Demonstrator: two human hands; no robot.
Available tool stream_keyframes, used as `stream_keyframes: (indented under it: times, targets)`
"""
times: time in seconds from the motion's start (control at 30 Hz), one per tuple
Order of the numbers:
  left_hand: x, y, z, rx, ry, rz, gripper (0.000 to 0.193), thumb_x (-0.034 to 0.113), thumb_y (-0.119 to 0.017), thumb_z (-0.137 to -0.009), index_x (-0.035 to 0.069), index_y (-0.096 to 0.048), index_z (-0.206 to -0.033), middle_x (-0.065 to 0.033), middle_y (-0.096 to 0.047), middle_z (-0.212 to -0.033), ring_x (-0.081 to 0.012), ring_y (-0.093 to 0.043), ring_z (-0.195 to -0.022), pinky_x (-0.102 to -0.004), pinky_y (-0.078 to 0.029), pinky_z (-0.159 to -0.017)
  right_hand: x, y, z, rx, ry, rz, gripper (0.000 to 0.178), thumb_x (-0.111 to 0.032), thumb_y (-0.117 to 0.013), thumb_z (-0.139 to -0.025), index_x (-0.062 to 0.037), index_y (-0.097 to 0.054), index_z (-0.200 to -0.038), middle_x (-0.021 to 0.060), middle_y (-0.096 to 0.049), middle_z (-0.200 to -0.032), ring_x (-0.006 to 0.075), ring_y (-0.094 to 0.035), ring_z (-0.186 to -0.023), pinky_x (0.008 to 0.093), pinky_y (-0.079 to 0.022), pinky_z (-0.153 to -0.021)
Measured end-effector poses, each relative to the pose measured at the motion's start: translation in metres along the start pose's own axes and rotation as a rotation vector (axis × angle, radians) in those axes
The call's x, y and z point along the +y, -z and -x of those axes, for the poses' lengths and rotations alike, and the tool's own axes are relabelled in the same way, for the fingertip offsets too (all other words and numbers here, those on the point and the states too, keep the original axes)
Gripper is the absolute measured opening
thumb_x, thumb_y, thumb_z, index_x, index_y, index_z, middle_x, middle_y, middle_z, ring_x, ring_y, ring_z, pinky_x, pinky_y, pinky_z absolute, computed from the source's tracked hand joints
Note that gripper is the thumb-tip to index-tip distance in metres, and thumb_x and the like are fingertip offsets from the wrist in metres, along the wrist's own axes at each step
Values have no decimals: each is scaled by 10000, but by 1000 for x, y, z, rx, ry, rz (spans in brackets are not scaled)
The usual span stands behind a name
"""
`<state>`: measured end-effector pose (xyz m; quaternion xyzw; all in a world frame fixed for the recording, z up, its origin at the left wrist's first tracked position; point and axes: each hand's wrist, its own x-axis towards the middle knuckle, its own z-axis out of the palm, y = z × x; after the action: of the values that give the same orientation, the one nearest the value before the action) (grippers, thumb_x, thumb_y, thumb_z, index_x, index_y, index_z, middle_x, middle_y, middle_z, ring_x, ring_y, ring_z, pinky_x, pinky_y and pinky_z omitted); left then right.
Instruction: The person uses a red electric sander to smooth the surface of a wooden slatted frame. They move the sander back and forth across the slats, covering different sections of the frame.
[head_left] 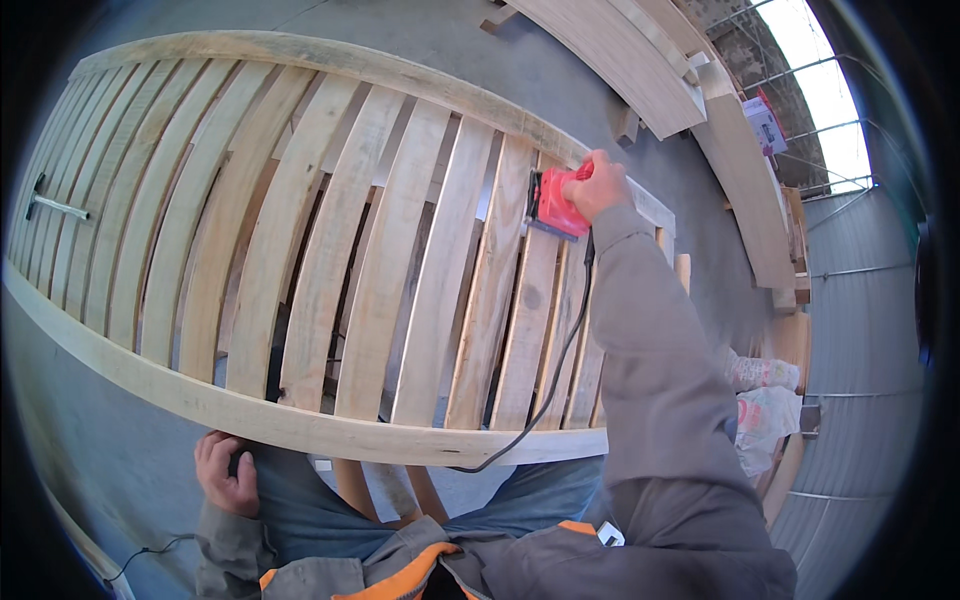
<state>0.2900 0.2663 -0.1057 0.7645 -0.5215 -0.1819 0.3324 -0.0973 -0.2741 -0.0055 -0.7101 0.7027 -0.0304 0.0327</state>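
Note:
My right hand (pixel 597 186) is closed around a red electric sander (pixel 556 203). The sander sits on the slats near the far right corner of a pale wooden slatted frame (pixel 250 399). From it a black cord (pixel 553 385) runs across the slats and over the near rail. My left hand (pixel 228 472) rests just below the near rail by my knee, its fingers loosely bent and the thumb apart, with nothing visible in it. A hammer-like tool with a pale metal shaft and a black end (pixel 60 207) lies on the slats at the far left.
Long pale boards (pixel 620 62) are stacked beyond the frame, and more planks (pixel 740 190) lie at the right. Plastic bags (pixel 766 425) stand by the corrugated wall (pixel 860 330). A box (pixel 764 126) sits on the planks. Another thin cord (pixel 150 548) hangs at the lower left.

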Motion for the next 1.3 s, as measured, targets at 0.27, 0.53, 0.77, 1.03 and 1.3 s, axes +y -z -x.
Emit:
stream_keyframes:
  times: [0.27, 0.53, 0.77, 1.03, 1.3]
  targets:
    - [-3, 2, 1, -10, 11, 25, 203, 29, -654, -794, -11, -656, -993, -200, -695, -1087, -413, -620, -1062, -487, -484, -970, 4, -3, 23, 19, 28, 15, 524, -339, -773, -837, -175, -616, -1309, 225, -602, -1310, 447, -638, -1234, 495, -537, -1060]
    - [-6, 2, 0, -21, 41, 25, 204, 22, -655, -787, -10, -659, -989, -194, -693, -1081, -421, -614, -1070, -501, -479, -971, -4, -1, -37, 68, -7, 6, 662, -322, -836, -711, -100, -645, -1305, 268, -669, -1227, 430, -672, -1156, 457, -553, -1029]
    - [-6, 3, -2, -14, 10, 14, 189, 31, -650, -801, -15, -665, -983, -202, -690, -1075, -412, -619, -1051, -479, -491, -956, -8, 5, -50, 0, -28, 18, 586, -329, -776, -805, -170, -622, -1348, 235, -602, -1350, 420, -614, -1292, 453, -510, -1107]
    - [0, 2, 0, 41, -2, 21, 158, 54, -683, -824, 16, -693, -977, -169, -718, -1075, -386, -646, -1042, -472, -498, -962, 4, -3, 7, 71, 42, 24, 639, -332, -801, -783, -136, -616, -1362, 262, -620, -1291, 454, -641, -1214, 480, -534, -1056]
    - [-12, -5, 12, 71, -20, 21, 153, 76, -702, -846, 22, -689, -988, -164, -709, -1052, -380, -646, -1024, -461, -508, -930, 31, 15, 112, 3, -40, 6, 634, -312, -795, -801, -143, -613, -1385, 243, -612, -1315, 448, -641, -1223, 479, -537, -1060]
